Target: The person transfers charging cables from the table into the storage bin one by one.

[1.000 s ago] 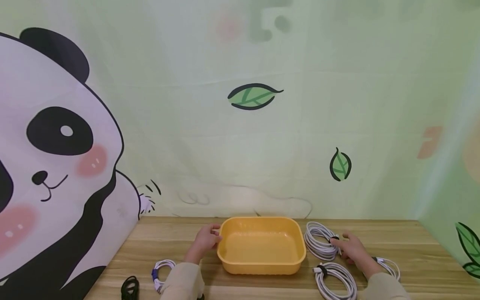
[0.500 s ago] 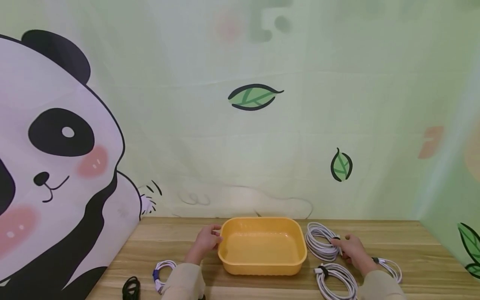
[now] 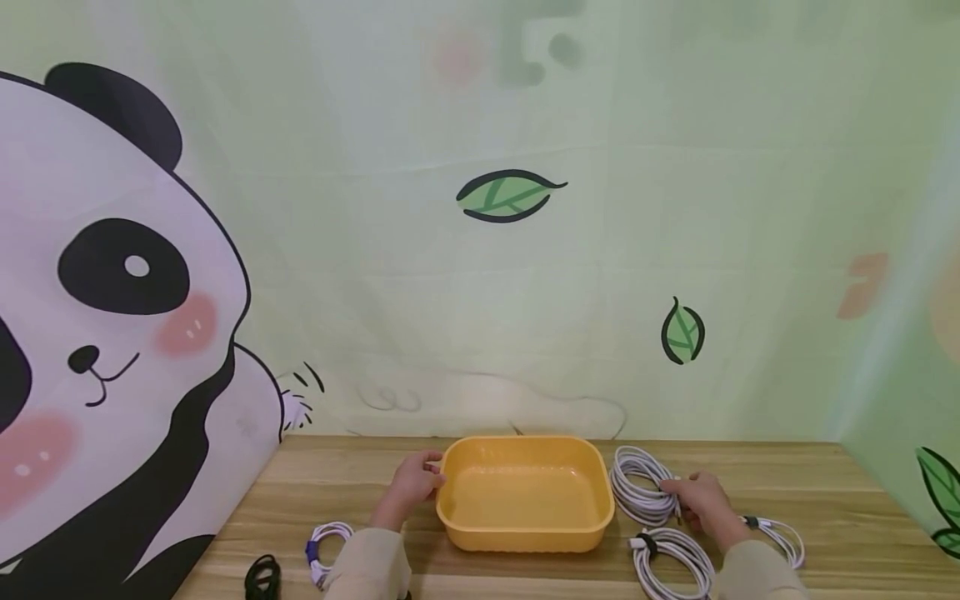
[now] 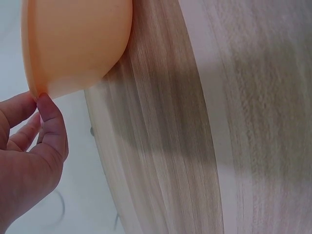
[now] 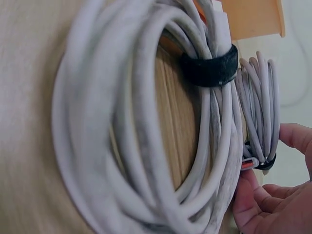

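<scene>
A yellow plastic basin (image 3: 525, 540) stands at the table's far edge. My left hand (image 3: 414, 481) pinches its left rim between thumb and finger, close up in the left wrist view, where the basin (image 4: 78, 44) shows only in part. To the basin's right lies a coiled white cable (image 3: 637, 507). My right hand (image 3: 703, 502) grips this coil at its right side, where thumb and fingers cover the strap in the head view. Nearer me lies a second white cable coil (image 3: 688, 550) with a black strap (image 5: 212, 68), filling much of the right wrist view.
A smaller white cable coil (image 3: 791, 537) lies beyond the right wrist, partly hidden by the arm. On the left are a white cable with a blue strap (image 3: 311, 550) and a bundled black cable (image 3: 262, 575). A printed panda cloth (image 3: 375, 292) hangs behind the table.
My right hand has shifted slightly over the far coil's black strap, which showed before. The left hand and the basin keep their places.
</scene>
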`<action>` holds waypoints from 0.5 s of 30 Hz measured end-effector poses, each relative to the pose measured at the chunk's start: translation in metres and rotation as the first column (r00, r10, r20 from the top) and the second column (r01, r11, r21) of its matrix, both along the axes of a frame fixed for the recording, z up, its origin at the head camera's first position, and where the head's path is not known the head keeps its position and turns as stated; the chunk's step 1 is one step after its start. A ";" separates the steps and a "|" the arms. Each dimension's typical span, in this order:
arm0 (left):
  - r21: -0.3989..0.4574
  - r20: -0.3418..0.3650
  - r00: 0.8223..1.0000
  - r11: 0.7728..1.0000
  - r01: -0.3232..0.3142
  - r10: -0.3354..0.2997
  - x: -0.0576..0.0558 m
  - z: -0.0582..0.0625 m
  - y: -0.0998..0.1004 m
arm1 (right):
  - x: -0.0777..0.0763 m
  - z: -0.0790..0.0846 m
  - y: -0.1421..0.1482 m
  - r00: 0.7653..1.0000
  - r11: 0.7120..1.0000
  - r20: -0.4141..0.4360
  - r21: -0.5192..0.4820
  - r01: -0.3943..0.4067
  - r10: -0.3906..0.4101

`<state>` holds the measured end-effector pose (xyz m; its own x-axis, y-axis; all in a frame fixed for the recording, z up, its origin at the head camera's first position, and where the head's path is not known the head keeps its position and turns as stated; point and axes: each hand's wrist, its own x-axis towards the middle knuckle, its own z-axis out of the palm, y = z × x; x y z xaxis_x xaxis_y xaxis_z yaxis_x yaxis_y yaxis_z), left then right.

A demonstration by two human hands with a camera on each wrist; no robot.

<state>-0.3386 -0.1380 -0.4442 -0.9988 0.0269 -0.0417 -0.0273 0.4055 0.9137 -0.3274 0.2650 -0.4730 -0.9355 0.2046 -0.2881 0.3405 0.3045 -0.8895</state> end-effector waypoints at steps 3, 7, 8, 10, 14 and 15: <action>0.003 0.001 1.000 1.000 0.002 -0.002 -0.001 -0.001 0.000 | -0.002 -0.002 -0.001 1.000 1.000 0.006 0.030 0.001 -0.001; 0.007 0.000 1.000 1.000 0.002 -0.002 -0.001 -0.002 0.000 | -0.004 -0.004 -0.002 1.000 0.999 0.008 0.041 0.012 -0.013; 0.005 0.001 1.000 1.000 0.001 -0.001 -0.001 -0.002 0.000 | -0.004 -0.004 -0.002 1.000 0.999 0.008 0.037 0.016 -0.016; 0.004 0.000 1.000 1.000 0.000 0.000 0.000 -0.002 0.000 | -0.004 -0.004 -0.003 1.000 1.000 -0.001 0.019 0.019 -0.019; 0.006 0.002 1.000 1.000 0.000 0.000 0.000 -0.001 0.000 | -0.001 0.000 -0.006 0.999 0.999 -0.006 -0.018 0.039 -0.039; 0.009 0.001 1.000 1.000 -0.001 0.001 0.000 -0.001 -0.001 | 0.000 0.001 -0.006 0.999 0.999 -0.007 -0.026 0.042 -0.042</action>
